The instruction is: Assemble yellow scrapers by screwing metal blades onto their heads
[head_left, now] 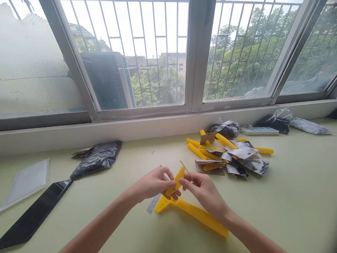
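Observation:
My left hand (156, 181) pinches a small yellow plastic plate (179, 175), wedge-shaped with holes in it, between thumb and fingers. My right hand (206, 191) has its thumb at the plate's right edge, and a thin metal rod (185, 167) sticks up from its curled fingers. Whether the rod is a screwdriver or a key I cannot tell. Below the hands, a yellow scraper handle (202, 217) with a wide head lies on the table. A flat metal blade (153, 203) lies beside that head, partly hidden under my left hand.
Behind on the right lies a heap of yellow handles (195, 151) and printed cards (243, 153). Black plastic bags (100, 160) and a long black strip (37, 214) are on the left. Tiny metal bits (152, 152) lie mid-table. The window wall (147, 127) bounds the back.

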A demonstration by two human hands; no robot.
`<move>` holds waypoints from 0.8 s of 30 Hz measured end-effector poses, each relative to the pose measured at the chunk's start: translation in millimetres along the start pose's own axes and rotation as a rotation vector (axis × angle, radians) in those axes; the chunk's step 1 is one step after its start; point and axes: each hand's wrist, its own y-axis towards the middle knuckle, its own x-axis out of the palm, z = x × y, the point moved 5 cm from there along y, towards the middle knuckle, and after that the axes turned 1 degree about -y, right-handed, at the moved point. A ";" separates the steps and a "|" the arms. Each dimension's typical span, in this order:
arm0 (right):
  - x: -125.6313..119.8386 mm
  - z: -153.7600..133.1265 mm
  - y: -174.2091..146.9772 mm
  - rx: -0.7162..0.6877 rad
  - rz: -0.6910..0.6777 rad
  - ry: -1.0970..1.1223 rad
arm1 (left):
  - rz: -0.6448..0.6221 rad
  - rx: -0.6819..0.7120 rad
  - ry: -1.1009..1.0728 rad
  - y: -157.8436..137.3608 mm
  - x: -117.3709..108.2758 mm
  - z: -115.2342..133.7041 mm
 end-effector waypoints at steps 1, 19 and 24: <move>-1.1 1.2 0.0 0.009 0.018 0.006 | -0.014 -0.018 0.042 -0.2 0.0 -1.3; 30.2 3.2 -18.4 -0.117 -0.256 -0.727 | -0.025 -0.253 0.331 1.7 -46.0 -30.8; 41.0 2.9 -24.0 -0.324 -0.369 -1.024 | -0.061 -0.255 0.406 0.0 -37.8 -28.9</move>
